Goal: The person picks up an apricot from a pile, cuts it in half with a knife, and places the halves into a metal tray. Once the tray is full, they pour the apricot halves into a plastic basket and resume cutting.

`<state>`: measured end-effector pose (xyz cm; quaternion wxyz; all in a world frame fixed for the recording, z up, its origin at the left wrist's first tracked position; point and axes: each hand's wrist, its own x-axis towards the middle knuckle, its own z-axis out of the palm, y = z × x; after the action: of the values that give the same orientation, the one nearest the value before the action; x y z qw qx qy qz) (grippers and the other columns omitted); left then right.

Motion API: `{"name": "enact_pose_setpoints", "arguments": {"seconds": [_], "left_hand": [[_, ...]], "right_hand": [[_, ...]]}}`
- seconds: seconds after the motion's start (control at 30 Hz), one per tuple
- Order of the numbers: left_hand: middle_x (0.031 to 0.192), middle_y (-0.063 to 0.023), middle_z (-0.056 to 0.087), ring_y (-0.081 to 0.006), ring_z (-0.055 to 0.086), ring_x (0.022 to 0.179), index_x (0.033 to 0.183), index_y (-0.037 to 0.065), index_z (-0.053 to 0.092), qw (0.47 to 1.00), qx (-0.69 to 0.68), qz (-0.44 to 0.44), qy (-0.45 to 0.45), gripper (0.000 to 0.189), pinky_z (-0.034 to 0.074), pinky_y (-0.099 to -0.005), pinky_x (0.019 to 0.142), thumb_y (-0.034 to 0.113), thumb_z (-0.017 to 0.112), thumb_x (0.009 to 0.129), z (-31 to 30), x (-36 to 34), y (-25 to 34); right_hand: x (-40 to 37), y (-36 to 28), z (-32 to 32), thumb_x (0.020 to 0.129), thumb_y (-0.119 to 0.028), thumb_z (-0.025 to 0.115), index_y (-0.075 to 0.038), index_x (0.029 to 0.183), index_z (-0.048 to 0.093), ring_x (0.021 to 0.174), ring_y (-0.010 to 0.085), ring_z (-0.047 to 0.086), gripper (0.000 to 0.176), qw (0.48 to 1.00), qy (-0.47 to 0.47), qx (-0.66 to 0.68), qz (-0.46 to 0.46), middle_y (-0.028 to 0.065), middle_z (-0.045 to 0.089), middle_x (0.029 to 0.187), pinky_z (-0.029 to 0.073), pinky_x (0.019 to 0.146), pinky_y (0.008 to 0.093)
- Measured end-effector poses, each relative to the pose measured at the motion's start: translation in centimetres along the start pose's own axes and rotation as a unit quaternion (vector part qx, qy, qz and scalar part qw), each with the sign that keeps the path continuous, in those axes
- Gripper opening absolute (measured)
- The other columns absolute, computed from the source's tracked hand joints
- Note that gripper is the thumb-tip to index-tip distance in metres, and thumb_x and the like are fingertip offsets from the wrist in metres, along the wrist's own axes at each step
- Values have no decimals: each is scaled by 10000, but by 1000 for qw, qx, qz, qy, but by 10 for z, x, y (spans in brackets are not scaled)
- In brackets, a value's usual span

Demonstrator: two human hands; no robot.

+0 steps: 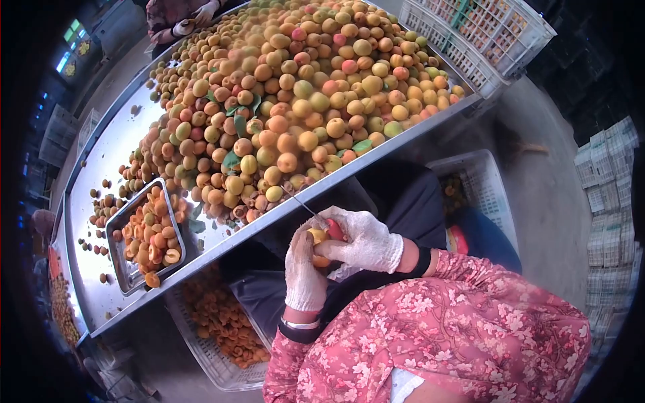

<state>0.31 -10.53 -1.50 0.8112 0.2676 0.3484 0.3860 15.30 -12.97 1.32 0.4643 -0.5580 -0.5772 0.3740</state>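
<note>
Just below the edge of the steel surface [114, 154] heaped with apricots [302, 101], the gloved left hand [304, 272] curls its fingers around an apricot [317, 236], while the right hand [366, 243] grips a red-handled knife [334, 230] against it.

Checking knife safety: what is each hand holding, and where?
Left hand cups an apricot round its body; right hand grips a knife by its red handle.

Bright diffuse daylight from above. Pale glare on steel table [114, 168]; deep shadow beneath its edge. White-gloved left hand [304, 269], right hand [363, 243] sharp, near overexposed. Apricot pile [289, 101] soft at far end. Fisheye bowing, black vignette at corners.
</note>
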Motion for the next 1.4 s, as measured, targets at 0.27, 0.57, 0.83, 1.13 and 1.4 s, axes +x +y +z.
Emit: {"name": "enact_pose_setpoints", "arguments": {"seconds": [0.27, 0.57, 0.83, 1.13, 1.4], "left_hand": [[1225, -99, 574, -241, 594, 1092, 1299, 64, 501, 999, 16, -28, -19, 425, 529, -413, 900, 332, 509, 970, -12, 5, 6], [955, -136, 597, -282, 633, 811, 1188, 45, 534, 984, -55, 79, 150, 415, 558, -502, 830, 397, 494, 973, -93, 14, 85], [1207, -174, 531, -312, 571, 1144, 1287, 41, 427, 773, 352, 386, 360, 365, 558, -470, 927, 108, 567, 956, -206, 33, 194], [1336, -235, 477, -380, 447, 1303, 1323, -21, 410, 859, -155, 351, 338, 463, 464, -510, 1035, 234, 551, 963, -249, 40, 215], [941, -144, 661, -238, 679, 786, 1155, 9, 588, 952, 117, 239, 152, 272, 578, -362, 698, 185, 573, 948, -91, 83, 126]], "right_hand": [[6, 3, 5, 854, -110, 711, -15, 1151, 572, 927, 95, 601, 342, 959, -91, 240, 121, 43, 653, 975, 502, 842, 278], [11, -4, -7, 969, -294, 610, -106, 1031, 564, 555, 13, 404, 203, 920, -43, 306, 241, -65, 486, 702, 335, 467, 183], [9, -5, -9, 971, -292, 607, -101, 1023, 565, 572, 12, 411, 203, 914, -34, 287, 283, -67, 490, 710, 347, 473, 186], [-1, -4, -19, 982, -277, 591, -92, 1033, 566, 555, 16, 428, 193, 922, -33, 280, 266, -51, 502, 700, 355, 461, 187], [-9, -2, -27, 1001, -270, 557, -71, 1099, 577, 562, 12, 433, 223, 913, -12, 344, 220, -56, 493, 714, 361, 465, 175]]}}
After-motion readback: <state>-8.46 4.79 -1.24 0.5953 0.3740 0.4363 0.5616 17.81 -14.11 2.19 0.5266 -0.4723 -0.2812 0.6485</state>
